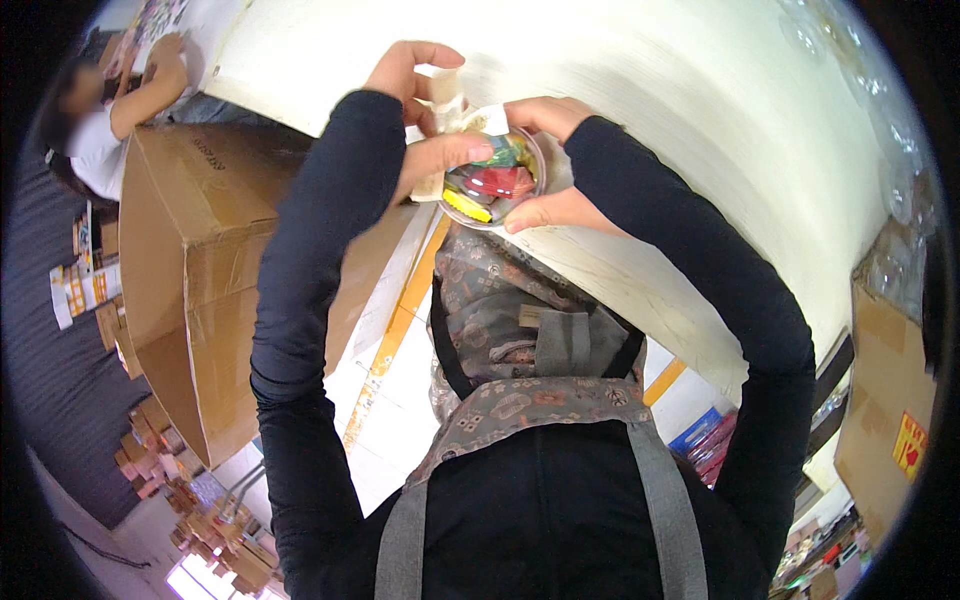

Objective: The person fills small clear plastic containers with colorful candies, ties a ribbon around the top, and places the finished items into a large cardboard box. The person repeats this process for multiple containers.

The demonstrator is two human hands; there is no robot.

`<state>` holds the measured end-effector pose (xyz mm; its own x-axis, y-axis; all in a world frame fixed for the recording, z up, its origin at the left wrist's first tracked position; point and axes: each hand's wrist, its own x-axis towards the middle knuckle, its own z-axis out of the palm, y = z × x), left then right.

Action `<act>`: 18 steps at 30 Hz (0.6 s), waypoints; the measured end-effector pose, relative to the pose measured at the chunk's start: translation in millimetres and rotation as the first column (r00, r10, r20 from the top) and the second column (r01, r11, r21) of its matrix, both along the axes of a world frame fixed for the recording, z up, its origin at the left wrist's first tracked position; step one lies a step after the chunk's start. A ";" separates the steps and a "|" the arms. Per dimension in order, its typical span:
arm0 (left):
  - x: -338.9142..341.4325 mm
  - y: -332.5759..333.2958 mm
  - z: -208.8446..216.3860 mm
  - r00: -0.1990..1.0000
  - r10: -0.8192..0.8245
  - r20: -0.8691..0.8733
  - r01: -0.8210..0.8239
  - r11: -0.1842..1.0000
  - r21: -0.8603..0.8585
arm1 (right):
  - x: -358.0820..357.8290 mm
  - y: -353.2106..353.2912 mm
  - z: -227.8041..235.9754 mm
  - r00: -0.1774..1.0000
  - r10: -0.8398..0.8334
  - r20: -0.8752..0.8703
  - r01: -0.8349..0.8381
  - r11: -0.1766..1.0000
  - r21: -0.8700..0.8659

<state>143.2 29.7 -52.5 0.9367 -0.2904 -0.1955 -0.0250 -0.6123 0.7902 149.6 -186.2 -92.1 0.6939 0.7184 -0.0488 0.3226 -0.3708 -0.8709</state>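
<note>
A round clear plastic tub with small red, green and yellow pieces inside is held over the white table's near edge. My right hand grips the tub from its right side, thumb low on the rim and fingers behind it. My left hand is bent around a crumpled pale paper strip, its thumb lying across the upper left of the tub. Part of the strip rests along the tub's left side. The left fingertips are partly hidden behind the strip.
The white table stretches ahead and to the right. A large open cardboard box stands at the left, near another person. Clear plastic containers line the far right, above another cardboard box.
</note>
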 end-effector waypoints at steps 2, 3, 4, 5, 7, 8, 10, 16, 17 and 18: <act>-25.9 1.3 -5.6 0.996 0.058 0.070 -0.057 0.998 -0.015 | -1.9 -1.4 -3.0 0.992 -0.007 0.125 0.000 0.998 0.056; -39.3 14.8 -41.2 0.964 0.014 0.266 -0.007 1.000 -0.029 | -1.8 0.3 -0.2 0.989 0.007 0.151 -0.015 0.998 0.055; -48.8 12.9 -53.4 0.983 0.130 0.129 -0.093 0.961 -0.259 | -0.2 1.8 -3.3 0.977 -0.010 0.211 -0.002 0.999 0.054; -52.6 10.6 -51.4 0.988 0.130 0.085 -0.103 0.958 -0.269 | 0.8 3.2 -9.6 0.964 -0.021 0.266 0.008 0.999 0.051; -58.6 4.8 -38.4 0.987 0.132 0.093 -0.106 0.964 -0.245 | 3.4 5.1 -20.6 0.930 -0.018 0.368 -0.003 0.998 0.056; -60.9 3.2 -39.7 0.981 0.142 0.135 -0.101 0.957 -0.273 | 2.4 6.3 -20.4 0.929 -0.029 0.369 0.009 0.998 0.056; -61.6 1.4 -44.2 0.962 0.162 0.219 -0.085 0.942 -0.324 | 0.1 7.9 -18.7 0.927 -0.054 0.371 0.036 0.998 0.054; -72.1 -10.8 -36.4 0.930 0.214 0.299 -0.134 0.954 -0.268 | 0.2 -0.6 -4.7 0.927 0.005 0.375 0.006 1.000 -0.030; -72.3 -11.0 -32.4 0.922 0.201 0.330 -0.131 0.966 -0.222 | 0.4 -1.7 -6.5 0.913 0.013 0.407 -0.004 1.000 -0.022; -71.5 -10.9 -30.1 0.926 0.201 0.318 -0.134 0.966 -0.222 | -0.1 -2.1 -7.6 0.899 0.019 0.438 -0.014 1.000 -0.015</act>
